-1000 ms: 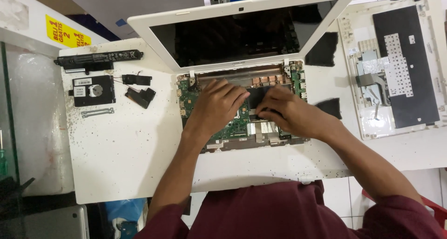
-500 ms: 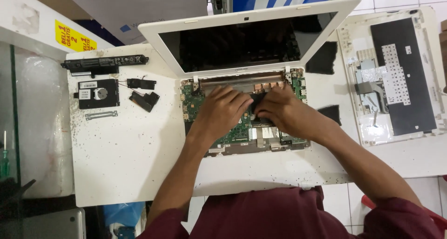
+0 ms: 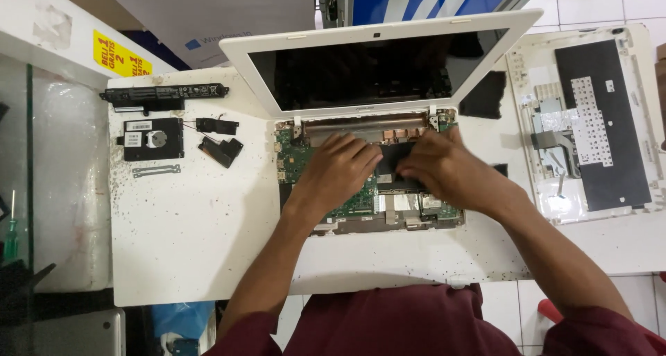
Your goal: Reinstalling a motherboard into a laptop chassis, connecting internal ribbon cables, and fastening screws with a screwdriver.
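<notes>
A white laptop (image 3: 243, 57) stands open on a white table (image 3: 194, 245), its base stripped so the green circuit board (image 3: 295, 158) shows. My left hand (image 3: 340, 172) rests on the board's middle, fingers curled down at the edge of a flat black part (image 3: 395, 182). My right hand (image 3: 444, 168) presses on the same black part from the right, fingers bent over it. Whether either hand pinches the part is hidden by the fingers. A copper heat pipe (image 3: 368, 123) runs along the hinge just beyond both hands.
To the left lie a long black battery (image 3: 163, 96), a hard drive (image 3: 152, 137), two small black speakers (image 3: 218, 144) and a metal bracket (image 3: 156, 170). The removed white keyboard cover (image 3: 590, 127) lies upside down at the right. A glass counter (image 3: 14, 155) borders the left.
The view has shifted slightly, so the laptop sits a little lower in frame. Both hands stay on the board's middle, the fingers spread somewhat wider over the black part.
</notes>
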